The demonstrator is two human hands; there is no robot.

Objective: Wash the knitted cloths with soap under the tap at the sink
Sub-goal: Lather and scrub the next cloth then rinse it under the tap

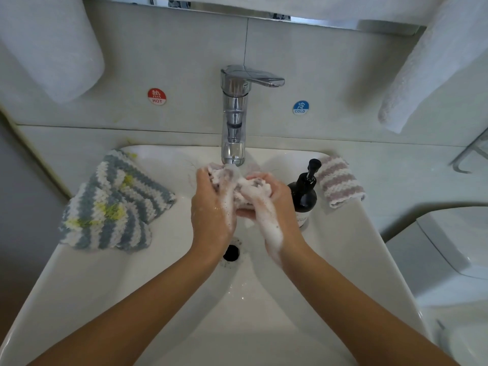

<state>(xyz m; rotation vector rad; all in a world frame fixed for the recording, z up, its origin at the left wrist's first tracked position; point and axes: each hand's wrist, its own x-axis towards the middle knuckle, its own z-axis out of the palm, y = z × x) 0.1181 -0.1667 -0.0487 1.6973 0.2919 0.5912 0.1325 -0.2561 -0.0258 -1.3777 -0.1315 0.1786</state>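
A foam-covered knitted cloth (pixel 239 186) is bunched between both hands just under the chrome tap (pixel 233 114). My left hand (pixel 211 207) grips its left side and my right hand (pixel 269 204) grips its right side, with lather running down to that wrist. Grey, white and yellow striped knitted cloths (pixel 113 204) lie on the sink's left rim. A pink and white striped cloth (pixel 339 182) lies folded on the right rim. A black soap pump bottle (pixel 305 192) stands right beside my right hand.
The white sink (pixel 343 249) has its open drain (pixel 231 252) below my hands. Hot and cold stickers sit on the wall either side of the tap. White towels (pixel 433 70) hang at the upper left and right. A toilet lid (pixel 456 241) is at the right.
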